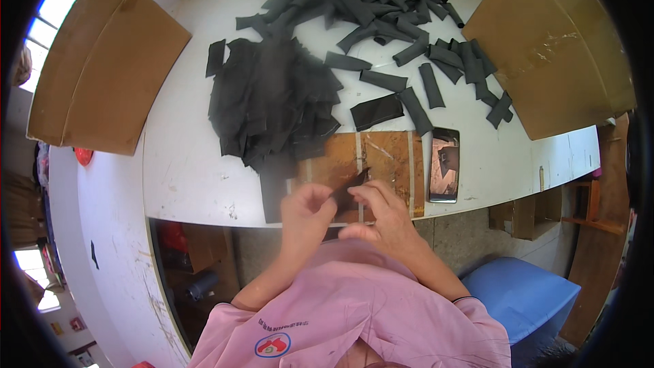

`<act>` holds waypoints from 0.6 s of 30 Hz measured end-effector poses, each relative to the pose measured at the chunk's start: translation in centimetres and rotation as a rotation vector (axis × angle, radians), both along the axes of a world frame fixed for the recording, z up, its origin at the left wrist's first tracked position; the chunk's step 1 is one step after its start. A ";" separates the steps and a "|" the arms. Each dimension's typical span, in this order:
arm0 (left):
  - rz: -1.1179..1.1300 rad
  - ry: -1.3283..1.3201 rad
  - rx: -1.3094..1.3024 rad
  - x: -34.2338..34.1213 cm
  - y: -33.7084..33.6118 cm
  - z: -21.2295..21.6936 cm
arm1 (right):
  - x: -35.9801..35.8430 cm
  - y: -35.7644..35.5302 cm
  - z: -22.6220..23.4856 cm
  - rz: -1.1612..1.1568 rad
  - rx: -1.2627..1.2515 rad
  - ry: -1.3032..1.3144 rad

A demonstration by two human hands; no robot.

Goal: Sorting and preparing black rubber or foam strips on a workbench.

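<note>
A small dark fabric piece [348, 193] is between my hands, above a brown board with pale stripes [392, 153] at the table's front edge. My left hand [306, 211] pinches its left side with closed fingers. On the other side, the bent fingers of my right hand [383, 217] grip the piece near its right edge, the thumb lower and apart from them. Left of the board lies a heap of flat black fabric pieces [272, 95]. One dark strip [272, 194] hangs down toward the front edge beside my left hand.
Many black rolled fabric tubes [368, 0] are piled at the back, with several scattered nearer [430, 85]. A phone [444, 167] lies right of the board. Cardboard boxes flank the table, left [109, 61] and right [552, 48]. A blue bin-like object [521, 296] stands below right.
</note>
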State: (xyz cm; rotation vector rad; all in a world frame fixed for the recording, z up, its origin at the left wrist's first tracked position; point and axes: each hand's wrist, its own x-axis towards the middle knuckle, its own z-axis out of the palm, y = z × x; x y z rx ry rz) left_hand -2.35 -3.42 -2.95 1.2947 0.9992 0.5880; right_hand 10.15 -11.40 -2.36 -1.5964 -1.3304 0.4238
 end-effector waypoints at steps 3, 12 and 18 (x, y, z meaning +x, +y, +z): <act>-0.098 -0.039 0.022 0.3 -0.7 0.6 | -0.3 -0.6 0.3 0.018 -0.026 0.211; 0.133 0.054 0.357 0.9 -1.7 -2.0 | -1.1 1.2 -2.5 -0.184 0.103 -0.261; -0.034 -0.506 -0.570 0.4 0.9 0.7 | 0.0 0.8 -3.3 -0.075 -0.152 0.690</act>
